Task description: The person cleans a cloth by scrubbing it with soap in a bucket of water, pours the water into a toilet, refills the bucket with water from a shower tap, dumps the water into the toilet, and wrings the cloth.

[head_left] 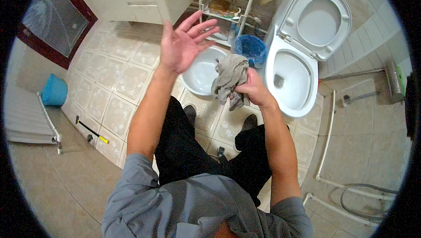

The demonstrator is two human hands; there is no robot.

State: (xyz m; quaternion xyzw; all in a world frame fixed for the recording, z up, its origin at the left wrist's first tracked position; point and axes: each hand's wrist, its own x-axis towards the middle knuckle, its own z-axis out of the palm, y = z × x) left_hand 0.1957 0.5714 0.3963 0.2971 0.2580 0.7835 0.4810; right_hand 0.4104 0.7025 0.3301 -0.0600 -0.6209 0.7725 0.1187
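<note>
My left hand (180, 47) is raised palm up with its fingers spread, and nothing lies in it. My right hand (255, 88) grips a crumpled grey cloth (231, 76), which hangs over the right edge of a white basin (199, 73) on the floor. The basin's inside looks pale, and I cannot tell whether it holds water. Just behind the cloth is a small bin (250, 50) with a blue bag liner. To the right is a white toilet (291, 80) with its lid and seat raised; a dark patch shows in the bowl.
A white shelf rack (228, 18) stands behind the basin, beside a white cabinet (140, 1). At the left are a blue bucket (54, 89) and a yellow-and-black tool (93, 132) on the tiled floor. White pipes (329, 137) and a grey hose (351, 203) run at the right.
</note>
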